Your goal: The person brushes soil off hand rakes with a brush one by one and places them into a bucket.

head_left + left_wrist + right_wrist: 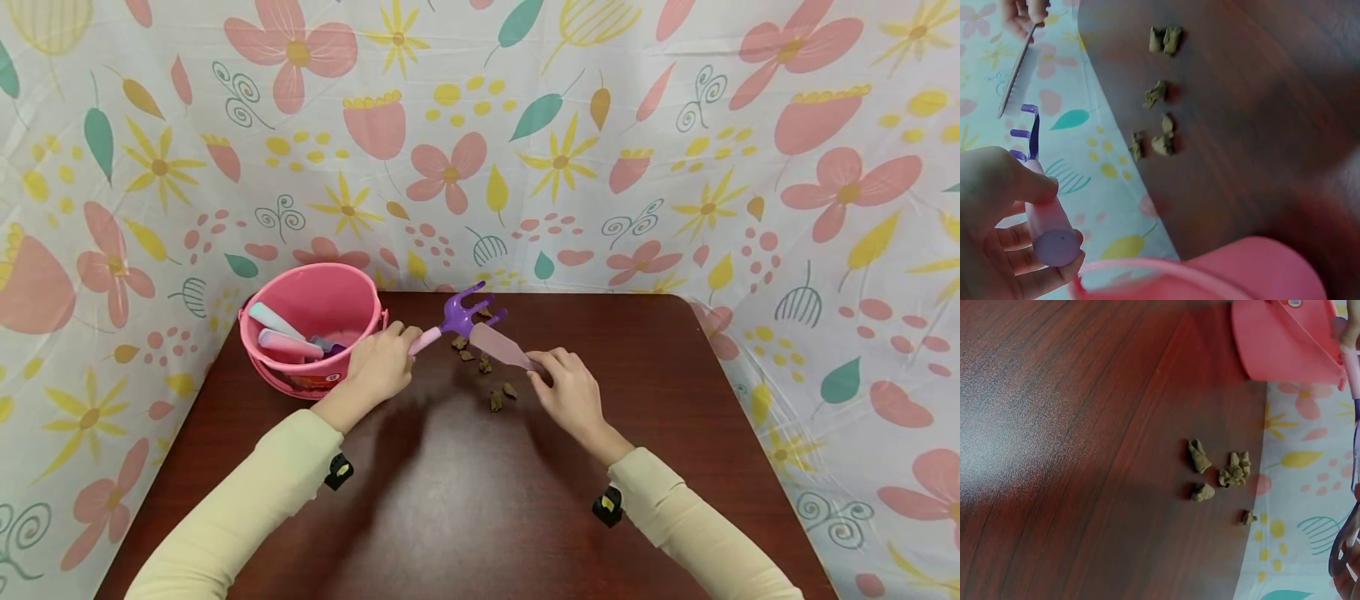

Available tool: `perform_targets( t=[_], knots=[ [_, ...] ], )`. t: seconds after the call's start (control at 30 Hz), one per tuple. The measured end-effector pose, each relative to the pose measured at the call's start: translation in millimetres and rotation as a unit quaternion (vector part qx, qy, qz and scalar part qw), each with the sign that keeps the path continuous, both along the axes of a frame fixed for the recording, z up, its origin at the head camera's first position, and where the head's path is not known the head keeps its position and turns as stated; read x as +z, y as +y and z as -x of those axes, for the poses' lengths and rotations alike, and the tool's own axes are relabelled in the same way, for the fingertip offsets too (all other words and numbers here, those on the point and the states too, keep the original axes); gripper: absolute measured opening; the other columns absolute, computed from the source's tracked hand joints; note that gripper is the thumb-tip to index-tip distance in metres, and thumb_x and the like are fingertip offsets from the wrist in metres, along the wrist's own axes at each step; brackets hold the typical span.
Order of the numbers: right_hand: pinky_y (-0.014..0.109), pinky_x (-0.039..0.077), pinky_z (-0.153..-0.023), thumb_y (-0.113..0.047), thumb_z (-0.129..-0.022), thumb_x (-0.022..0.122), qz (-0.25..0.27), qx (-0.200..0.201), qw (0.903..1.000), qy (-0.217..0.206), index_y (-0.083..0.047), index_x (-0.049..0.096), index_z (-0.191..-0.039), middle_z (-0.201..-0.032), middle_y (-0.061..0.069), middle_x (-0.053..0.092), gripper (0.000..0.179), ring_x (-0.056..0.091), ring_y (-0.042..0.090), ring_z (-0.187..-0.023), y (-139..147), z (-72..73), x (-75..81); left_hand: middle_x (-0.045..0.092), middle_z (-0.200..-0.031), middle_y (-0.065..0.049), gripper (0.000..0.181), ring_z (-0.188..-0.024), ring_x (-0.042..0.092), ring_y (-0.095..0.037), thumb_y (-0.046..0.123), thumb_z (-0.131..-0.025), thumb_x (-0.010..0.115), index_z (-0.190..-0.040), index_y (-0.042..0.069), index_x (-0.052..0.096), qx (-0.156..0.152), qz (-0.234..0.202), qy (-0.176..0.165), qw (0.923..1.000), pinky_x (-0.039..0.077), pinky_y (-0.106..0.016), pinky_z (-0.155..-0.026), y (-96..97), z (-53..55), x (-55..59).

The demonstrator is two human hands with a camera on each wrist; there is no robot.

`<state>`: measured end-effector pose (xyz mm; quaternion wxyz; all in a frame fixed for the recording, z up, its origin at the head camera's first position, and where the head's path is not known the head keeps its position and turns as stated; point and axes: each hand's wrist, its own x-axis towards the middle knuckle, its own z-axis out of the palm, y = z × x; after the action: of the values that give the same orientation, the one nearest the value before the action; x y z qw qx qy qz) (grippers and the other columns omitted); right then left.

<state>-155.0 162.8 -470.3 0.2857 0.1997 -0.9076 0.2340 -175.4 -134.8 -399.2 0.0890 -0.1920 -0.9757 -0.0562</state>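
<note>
My left hand grips the pink handle of a small purple garden fork, its prongs pointing away to the right. My right hand holds a flat pale-pink tool by its darker handle; in the left wrist view this tool shows a row of fine teeth like a comb. Both tools are raised above the table, their heads close together; whether they touch I cannot tell. Beneath them several crumpled brown clumps lie scattered on the tabletop, also seen in the right wrist view as brown clumps.
A pink bucket stands at the table's back left, beside my left hand. Inside lean tools with a mint handle and a pink handle. A flower-patterned cloth hangs behind the dark wooden table.
</note>
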Motion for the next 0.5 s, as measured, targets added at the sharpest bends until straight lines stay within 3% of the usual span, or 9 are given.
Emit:
perform_targets(
  t=[0.5],
  knots=[
    [0.033,0.044,-0.054,-0.017,-0.079,0.071,-0.010,0.000,0.9999,-0.006,-0.017,0.067,-0.105,-0.088,0.002,0.061,0.026,0.053,0.018,-0.073,6.8,-2.3,3.8,0.056,-0.089,-0.010,0.036,-0.069,0.059,-0.029,0.016,-0.078,0.065,-0.114,0.013,0.059,0.039,0.002,0.003,0.9992,0.047,-0.043,-0.050,-33.0,9.1,44.9]
  ],
)
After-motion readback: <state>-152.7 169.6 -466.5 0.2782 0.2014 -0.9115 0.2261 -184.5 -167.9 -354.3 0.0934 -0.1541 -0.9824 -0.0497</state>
